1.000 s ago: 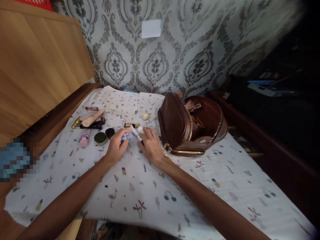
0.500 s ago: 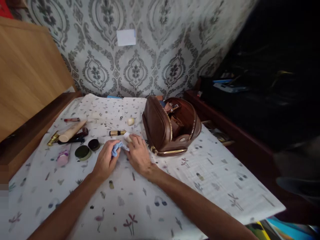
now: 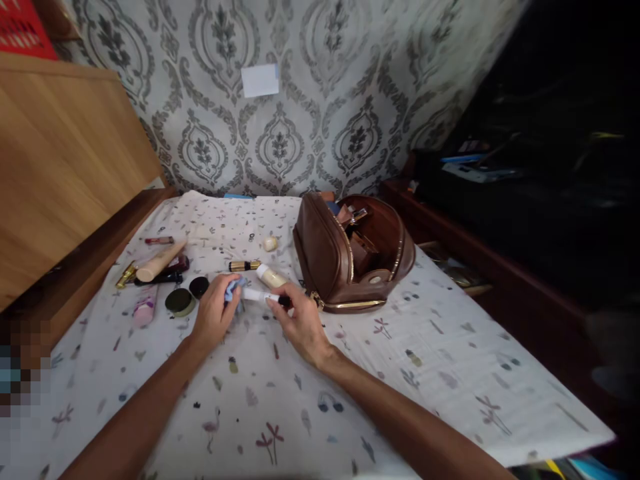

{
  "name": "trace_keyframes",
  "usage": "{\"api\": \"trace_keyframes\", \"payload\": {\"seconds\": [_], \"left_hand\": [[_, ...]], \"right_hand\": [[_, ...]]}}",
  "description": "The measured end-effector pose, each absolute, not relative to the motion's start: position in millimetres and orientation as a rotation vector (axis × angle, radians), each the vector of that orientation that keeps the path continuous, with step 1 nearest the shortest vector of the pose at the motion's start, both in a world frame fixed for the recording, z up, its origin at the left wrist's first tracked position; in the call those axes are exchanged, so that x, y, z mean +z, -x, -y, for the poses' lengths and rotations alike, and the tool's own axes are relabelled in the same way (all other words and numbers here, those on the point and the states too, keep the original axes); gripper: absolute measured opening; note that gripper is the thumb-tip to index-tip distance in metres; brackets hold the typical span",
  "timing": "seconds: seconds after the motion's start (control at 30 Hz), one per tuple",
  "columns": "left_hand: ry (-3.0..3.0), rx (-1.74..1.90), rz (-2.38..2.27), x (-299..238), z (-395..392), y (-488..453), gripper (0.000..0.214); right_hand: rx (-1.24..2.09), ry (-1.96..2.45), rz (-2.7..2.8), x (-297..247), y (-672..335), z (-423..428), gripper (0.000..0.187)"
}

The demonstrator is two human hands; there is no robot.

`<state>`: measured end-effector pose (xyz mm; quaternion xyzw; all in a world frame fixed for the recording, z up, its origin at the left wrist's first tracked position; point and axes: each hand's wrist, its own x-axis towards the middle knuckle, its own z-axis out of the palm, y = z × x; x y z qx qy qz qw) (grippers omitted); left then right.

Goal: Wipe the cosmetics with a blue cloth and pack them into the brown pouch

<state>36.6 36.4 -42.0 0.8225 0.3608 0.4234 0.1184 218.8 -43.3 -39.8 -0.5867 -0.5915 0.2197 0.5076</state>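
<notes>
My left hand (image 3: 217,310) pinches a crumpled light-blue cloth (image 3: 234,288), which meets the left end of a slim white tube (image 3: 257,295). The tube has a dark end on the right, where my right hand (image 3: 301,320) grips it between thumb and fingers. Just beyond my right fingers lies a pale bottle with a white cap (image 3: 271,275). A black-and-gold cosmetic tube (image 3: 245,265) rests behind the cloth. Right of my right hand stands a brown leather bag (image 3: 325,253), unzipped, with several items inside.
Two dark round jars (image 3: 180,302) lie left of my left hand. Beside them are a pink tube (image 3: 145,307), a beige tube (image 3: 161,261) and a reddish lip-gloss tube (image 3: 159,241). A small cream jar (image 3: 270,243) sits farther back. A patterned cloth (image 3: 280,413) covers the table.
My right hand has shifted right and down, off the pale bottle, and now grips the dark end of the white tube. The tube shows more clearly. The view has tilted slightly.
</notes>
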Motion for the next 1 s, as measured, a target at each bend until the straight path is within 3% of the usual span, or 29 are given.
{"api": "trace_keyframes", "payload": {"seconds": [0.17, 0.3, 0.63, 0.87, 1.0], "left_hand": [[-1.781, 1.129, -1.169, -38.1, -34.2, -38.5, 0.030], [-1.405, 1.134, -1.108, -41.3, -38.8, -38.8, 0.036], [-1.091, 1.223, -0.975, -45.2, -44.2, -41.2, 0.038], [-0.771, 1.227, -0.823, -41.9, -42.2, -49.2, 0.041], [-0.871, 1.138, -0.816, -43.8, -30.1, -54.5, 0.048]], "right_hand": [[0.610, 1.359, 1.355, -46.1, -216.5, 46.0, 0.018], [0.715, 1.368, 1.392, -49.9, -210.7, 48.9, 0.009], [0.959, 1.437, 1.515, -50.4, -204.5, 54.2, 0.005], [0.964, 1.423, 1.556, -48.9, -208.8, 52.3, 0.015], [1.017, 1.340, 1.520, -49.2, -208.8, 52.5, 0.019]]}}
